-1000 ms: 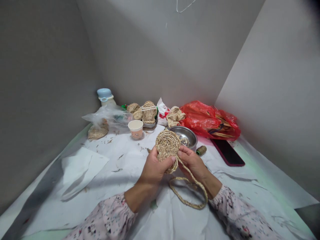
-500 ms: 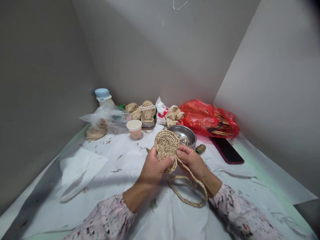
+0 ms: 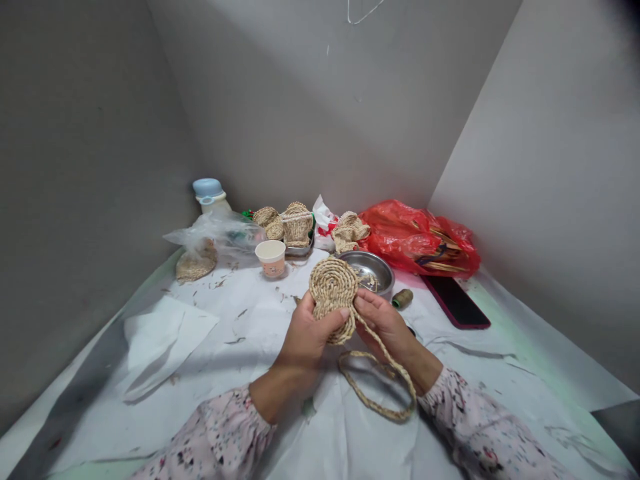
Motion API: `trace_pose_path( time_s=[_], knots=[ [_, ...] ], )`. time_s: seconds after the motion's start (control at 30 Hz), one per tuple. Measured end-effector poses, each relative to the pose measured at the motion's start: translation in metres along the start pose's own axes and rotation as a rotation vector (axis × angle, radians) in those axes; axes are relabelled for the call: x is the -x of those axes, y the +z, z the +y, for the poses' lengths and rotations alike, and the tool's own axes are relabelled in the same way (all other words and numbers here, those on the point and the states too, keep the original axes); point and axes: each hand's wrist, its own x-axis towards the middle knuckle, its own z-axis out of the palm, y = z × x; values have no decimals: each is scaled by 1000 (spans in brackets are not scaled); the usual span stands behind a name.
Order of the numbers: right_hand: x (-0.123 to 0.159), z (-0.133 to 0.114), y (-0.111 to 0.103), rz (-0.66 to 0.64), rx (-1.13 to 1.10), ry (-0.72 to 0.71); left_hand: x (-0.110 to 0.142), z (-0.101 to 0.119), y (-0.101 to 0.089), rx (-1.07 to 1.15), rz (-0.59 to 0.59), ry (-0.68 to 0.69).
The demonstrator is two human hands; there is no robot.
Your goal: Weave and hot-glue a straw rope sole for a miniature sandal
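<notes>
I see left hand [image 3: 305, 333] closed, thumb pressing front of woven piece [image 3: 333, 283]; right hand [image 3: 390, 327] is pinched at its right edge, whether also on rope [image 3: 393, 416], I cannot tell. Woven piece is between hands, above paper [image 3: 350, 443]. Coiled rows look formed; rope leaving edge looks unworked, looping below. Bowl [image 3: 380, 270] and spool [image 3: 403, 299] make far side tight, I judge; toward cup [image 3: 273, 260], room is wider. Grey walls [image 3: 310, 133] limit reach behind red bag [image 3: 400, 233].
</notes>
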Motion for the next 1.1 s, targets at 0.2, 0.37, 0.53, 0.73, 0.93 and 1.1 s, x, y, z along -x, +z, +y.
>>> trace_pose_path(
  time_s=[0.2,0.37,0.53,0.73,0.93,1.1],
  knots=[
    [-3,1,-2,30,15,22,1,0,0,-18,-7,5],
    [-4,2,-3,62,23,31,0,-3,-2,-42,-10,34],
    [-4,2,-4,76,32,43,-4,-10,-7,-82,-1,50],
    [-3,2,-3,54,27,47,-6,-14,-12,-100,-23,58],
    [-3,1,-4,67,22,65,-10,-15,-16,-121,-55,66],
    [-4,3,-4,93,33,67,-10,-15,-14,-127,-21,78]
  ],
)
